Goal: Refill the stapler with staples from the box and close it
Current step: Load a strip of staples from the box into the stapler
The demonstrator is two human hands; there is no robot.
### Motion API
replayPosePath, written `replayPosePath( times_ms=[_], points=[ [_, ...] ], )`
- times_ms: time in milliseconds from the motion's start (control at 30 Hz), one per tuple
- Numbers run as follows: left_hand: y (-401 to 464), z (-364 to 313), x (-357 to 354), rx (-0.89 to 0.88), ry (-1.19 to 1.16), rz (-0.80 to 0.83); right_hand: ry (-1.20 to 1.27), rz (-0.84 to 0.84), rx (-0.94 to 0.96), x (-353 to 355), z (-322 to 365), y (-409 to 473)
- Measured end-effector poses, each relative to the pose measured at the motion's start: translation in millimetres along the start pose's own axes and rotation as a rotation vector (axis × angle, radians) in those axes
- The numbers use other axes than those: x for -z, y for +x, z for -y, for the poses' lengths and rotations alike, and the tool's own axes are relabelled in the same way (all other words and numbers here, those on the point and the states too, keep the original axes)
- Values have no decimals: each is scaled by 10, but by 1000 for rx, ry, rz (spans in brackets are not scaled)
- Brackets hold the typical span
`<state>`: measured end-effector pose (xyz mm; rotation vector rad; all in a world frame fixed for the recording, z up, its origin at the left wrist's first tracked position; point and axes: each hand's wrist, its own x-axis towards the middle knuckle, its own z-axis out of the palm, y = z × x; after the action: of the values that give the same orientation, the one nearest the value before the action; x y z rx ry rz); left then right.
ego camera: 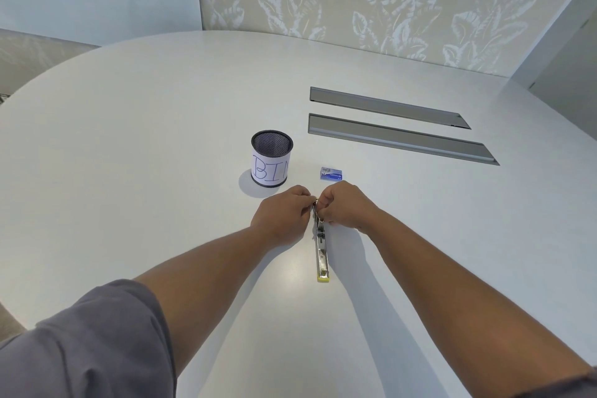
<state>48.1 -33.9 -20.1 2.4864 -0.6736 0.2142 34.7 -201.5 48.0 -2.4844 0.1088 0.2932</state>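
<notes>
The stapler (321, 252) lies opened flat on the white table, its metal channel facing up and its yellow end nearest me. My left hand (281, 214) and my right hand (346, 205) meet at the stapler's far end, fingers curled and pinching its metal parts there. Whether a strip of staples is between the fingertips is hidden by the fingers. The small blue staple box (331, 173) sits open just beyond my right hand.
A black mesh cup (272, 158) with a paper label reading "BIN" stands left of the box. Two long grey cable-slot covers (397, 136) are set into the table (161, 139) at the far right. A patterned wall rises behind.
</notes>
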Motion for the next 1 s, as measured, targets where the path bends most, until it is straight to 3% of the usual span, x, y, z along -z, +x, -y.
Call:
replayPosePath(
  times_ms=[800,1000],
  points=[
    [10,-4,-5,19,2,4,288,16,-7,-53,-152,-66],
    [-6,-2,-7,9,-22,-11,618,37,-28,-48,-219,-112]
  ],
)
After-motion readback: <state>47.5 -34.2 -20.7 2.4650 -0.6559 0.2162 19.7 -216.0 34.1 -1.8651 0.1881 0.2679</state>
